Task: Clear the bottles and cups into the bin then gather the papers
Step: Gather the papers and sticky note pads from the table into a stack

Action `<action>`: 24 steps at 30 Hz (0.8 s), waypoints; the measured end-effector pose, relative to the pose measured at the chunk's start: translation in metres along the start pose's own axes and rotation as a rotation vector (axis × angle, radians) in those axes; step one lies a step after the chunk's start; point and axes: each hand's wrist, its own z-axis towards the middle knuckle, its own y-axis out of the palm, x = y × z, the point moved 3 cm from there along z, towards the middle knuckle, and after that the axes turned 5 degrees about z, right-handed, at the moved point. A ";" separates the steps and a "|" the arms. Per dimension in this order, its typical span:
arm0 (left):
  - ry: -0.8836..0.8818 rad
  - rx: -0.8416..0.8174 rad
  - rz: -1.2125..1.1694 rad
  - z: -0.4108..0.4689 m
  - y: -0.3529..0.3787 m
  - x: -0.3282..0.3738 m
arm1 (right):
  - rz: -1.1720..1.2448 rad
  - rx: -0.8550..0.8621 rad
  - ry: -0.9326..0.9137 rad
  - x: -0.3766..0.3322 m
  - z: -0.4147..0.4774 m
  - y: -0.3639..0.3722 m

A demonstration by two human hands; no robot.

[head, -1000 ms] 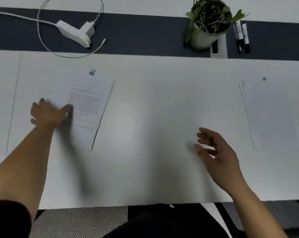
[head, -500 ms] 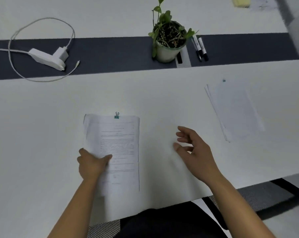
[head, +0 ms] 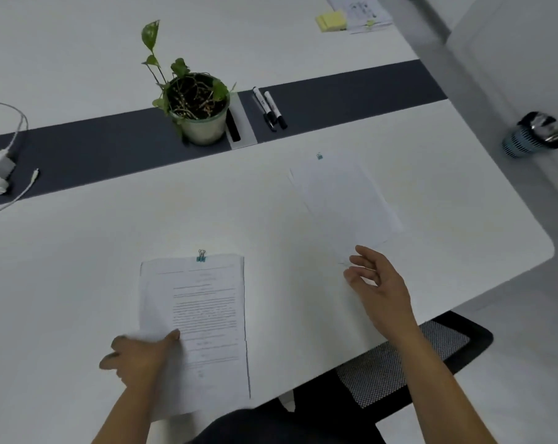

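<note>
While the printed papers (head: 207,315) are pinched by the left hand (head: 139,355) for gathering, the blank papers (head: 345,200) right of them seem untouched by the right hand (head: 378,282), fingers (head: 367,255) relaxed.

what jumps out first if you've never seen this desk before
The clipped printed papers lie near the front edge of the white table, with the left hand pinching their lower left side. The right hand hangs open by the near corner of a second stack to the right. A potted plant stands on the dark strip behind.
</note>
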 end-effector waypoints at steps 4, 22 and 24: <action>-0.087 -0.050 -0.037 -0.022 0.030 -0.001 | -0.079 -0.013 0.048 0.034 0.073 -0.027; 0.263 0.099 -0.116 -0.147 0.096 0.054 | -0.639 0.112 0.323 0.118 0.248 -0.051; 0.297 0.108 -0.089 -0.148 0.095 0.055 | -0.579 0.131 0.382 0.124 0.232 -0.047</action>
